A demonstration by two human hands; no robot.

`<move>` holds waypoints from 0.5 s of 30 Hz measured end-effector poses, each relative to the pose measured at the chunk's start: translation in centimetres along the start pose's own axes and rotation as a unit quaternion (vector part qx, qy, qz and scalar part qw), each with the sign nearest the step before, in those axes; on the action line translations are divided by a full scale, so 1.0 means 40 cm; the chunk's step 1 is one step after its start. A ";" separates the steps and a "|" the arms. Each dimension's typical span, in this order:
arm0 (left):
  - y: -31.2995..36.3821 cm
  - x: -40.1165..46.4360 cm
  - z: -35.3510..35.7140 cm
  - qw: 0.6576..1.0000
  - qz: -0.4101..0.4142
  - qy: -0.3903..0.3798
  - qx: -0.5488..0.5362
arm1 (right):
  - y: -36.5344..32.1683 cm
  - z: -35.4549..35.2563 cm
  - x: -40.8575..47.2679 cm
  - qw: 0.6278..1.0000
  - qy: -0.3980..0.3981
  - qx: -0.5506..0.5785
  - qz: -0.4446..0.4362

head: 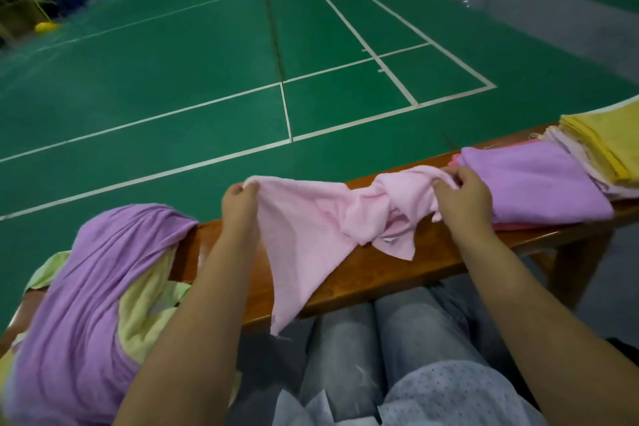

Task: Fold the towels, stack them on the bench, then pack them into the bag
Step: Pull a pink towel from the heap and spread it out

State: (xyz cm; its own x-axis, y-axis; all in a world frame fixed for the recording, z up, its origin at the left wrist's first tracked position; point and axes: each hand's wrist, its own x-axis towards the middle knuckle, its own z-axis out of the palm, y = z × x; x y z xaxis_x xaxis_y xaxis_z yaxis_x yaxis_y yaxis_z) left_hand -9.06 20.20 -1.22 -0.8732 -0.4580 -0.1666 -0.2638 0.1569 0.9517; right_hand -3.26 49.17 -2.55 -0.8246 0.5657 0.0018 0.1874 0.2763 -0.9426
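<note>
A green court floor (207,79) lies beyond the long wooden surface (363,270), which carries a loose purple and yellow towel heap (90,287) at its left end and a folded towel stack (539,183) at its right. Between them a crumpled pink towel (321,221) is held over the surface. The left hand (238,204) pinches one corner in curled fingers, and the right hand (463,197) pinches the bunched opposite edge.

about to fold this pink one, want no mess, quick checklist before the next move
1. Left hand pinches a corner of the pink towel: ok.
2. Right hand grips the other end: ok.
3. Towel spread flat: not ok, twisted mid-span.
4. Bare bench beneath it: ok.
5. Folded stack neat, purple on top: ok.
6. Bag ready: cannot tell, none in view.
</note>
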 end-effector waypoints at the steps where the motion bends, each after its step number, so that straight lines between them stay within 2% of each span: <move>1: 0.014 0.000 -0.023 1.000 0.020 0.014 -0.016 | -0.015 -0.003 -0.002 1.000 0.016 0.010 -0.015; 3: 0.022 -0.006 -0.061 0.997 0.045 0.010 -0.056 | -0.030 -0.003 -0.012 0.999 0.029 0.014 -0.038; 5: 0.005 -0.037 -0.078 0.996 0.059 -0.017 -0.058 | -0.024 0.008 -0.028 0.999 -0.005 -0.006 -0.039; 9: -0.083 -0.125 -0.074 0.991 0.065 -0.104 0.049 | 0.017 0.061 -0.087 0.983 -0.170 -0.069 0.006; 12: -0.147 -0.173 -0.056 0.967 0.029 -0.185 0.171 | 0.042 0.082 -0.120 0.955 -0.276 -0.105 0.003; 15: -0.183 -0.197 -0.041 0.948 0.040 -0.216 0.231 | 0.044 0.084 -0.132 0.948 -0.313 -0.052 -0.018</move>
State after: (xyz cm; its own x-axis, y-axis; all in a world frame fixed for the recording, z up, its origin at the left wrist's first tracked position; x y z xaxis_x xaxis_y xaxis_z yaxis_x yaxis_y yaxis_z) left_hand 0.41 21.22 -6.43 -0.9582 -0.0430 -0.2829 -0.2531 0.5884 0.7679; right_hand -0.36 44.04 -5.35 -0.9807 -0.0086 -0.1955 0.1776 0.3804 -0.9076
